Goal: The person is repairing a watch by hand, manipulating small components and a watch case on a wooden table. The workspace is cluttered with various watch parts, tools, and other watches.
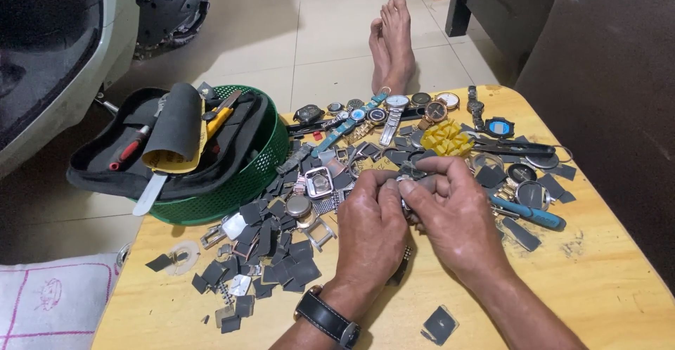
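My left hand [371, 227] and my right hand [453, 213] meet over the middle of a small wooden table [598, 280]. Together their fingertips pinch a small metal wristwatch [406, 181], mostly hidden by the fingers; part of its band hangs below my left palm. A black watch sits on my left wrist. Under and around the hands lie several dark grey flat scraps [281, 251], loose watch cases [318, 181] and band pieces.
A row of wristwatches [394, 107] lies along the far edge. A yellow bow [446, 139] and a blue-handled tool [534, 214] lie right. A green basket [242, 181] holding a black tool pouch with a red screwdriver overhangs the left corner. Bare feet [392, 40] rest on the tiled floor beyond.
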